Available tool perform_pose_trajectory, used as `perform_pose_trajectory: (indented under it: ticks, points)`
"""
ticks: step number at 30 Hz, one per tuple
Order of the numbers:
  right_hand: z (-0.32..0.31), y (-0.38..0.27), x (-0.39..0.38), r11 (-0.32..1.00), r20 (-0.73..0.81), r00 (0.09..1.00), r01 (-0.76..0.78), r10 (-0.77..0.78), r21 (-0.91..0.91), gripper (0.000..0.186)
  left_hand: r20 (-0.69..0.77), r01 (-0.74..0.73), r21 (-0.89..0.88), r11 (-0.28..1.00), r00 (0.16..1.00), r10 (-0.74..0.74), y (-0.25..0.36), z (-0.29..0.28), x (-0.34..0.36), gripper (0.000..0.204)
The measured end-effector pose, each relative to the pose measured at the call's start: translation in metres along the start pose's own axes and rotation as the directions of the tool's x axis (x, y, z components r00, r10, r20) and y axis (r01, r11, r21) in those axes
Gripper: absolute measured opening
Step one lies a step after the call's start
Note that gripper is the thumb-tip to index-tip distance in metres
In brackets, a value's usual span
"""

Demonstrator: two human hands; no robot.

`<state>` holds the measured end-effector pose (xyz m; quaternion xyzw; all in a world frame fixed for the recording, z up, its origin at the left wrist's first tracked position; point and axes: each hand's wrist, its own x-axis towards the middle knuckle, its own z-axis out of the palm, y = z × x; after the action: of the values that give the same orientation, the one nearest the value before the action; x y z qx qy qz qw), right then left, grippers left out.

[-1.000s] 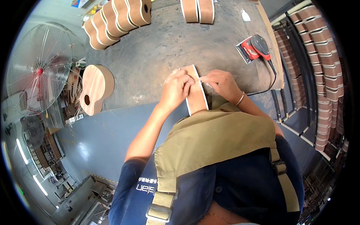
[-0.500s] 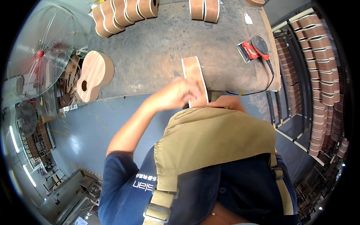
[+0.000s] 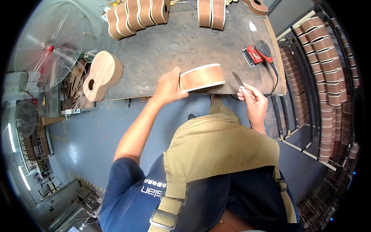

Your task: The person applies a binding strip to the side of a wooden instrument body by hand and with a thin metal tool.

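Note:
A small ukulele body [image 3: 201, 77] with white edge binding stands on its side at the table's front edge, its curved brown side turned up toward me. My left hand [image 3: 169, 86] grips its left end, with the thumb near the lower binding and the fingers partly hidden behind the body. To the right of it, my right hand [image 3: 253, 101] is closed around the lower end of a knife [image 3: 237, 79]. The grey blade points up and left, apart from the body.
On the worktable [image 3: 150, 50] a red and black sander [image 3: 257, 53] with a cord lies at right. A pale ukulele body [image 3: 102, 76] rests at left. More bodies [image 3: 138, 15] line the back. A fan [image 3: 50, 48] stands left; racks of bodies [image 3: 326, 62] hang right.
The ukulele body has turned from pointing away from me to lying crosswise. My left hand has moved to its left end. My right hand has come out to the right with the knife showing.

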<state>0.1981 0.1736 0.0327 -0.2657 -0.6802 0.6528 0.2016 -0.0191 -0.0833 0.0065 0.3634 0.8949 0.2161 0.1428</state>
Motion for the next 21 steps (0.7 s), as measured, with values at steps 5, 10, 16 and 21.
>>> perform_pose_trajectory:
  ticks: [5,10,16,21]
  points:
    - [0.061,0.006,0.024,0.978,0.15,0.983,0.08,-0.109,0.191,0.022,-0.016,0.294,-0.296,0.909,0.95,-0.313,0.052,0.058,-0.05,0.077]
    - [0.096,0.027,0.045,0.991,0.242,0.962,0.116,-0.129,0.065,0.023,0.051,0.202,-0.418,0.886,0.979,-0.199,0.054,0.088,-0.065,0.072]
    - [0.095,0.021,0.063,0.996,0.254,0.963,0.082,-0.091,0.047,0.02,0.215,0.278,-0.474,0.836,0.957,-0.196,0.045,0.082,-0.045,0.062]
    - [0.091,0.014,0.101,0.985,0.271,0.959,0.035,-0.08,0.17,0.02,-0.077,0.106,-0.35,0.931,0.987,-0.141,0.029,0.052,-0.007,0.083]
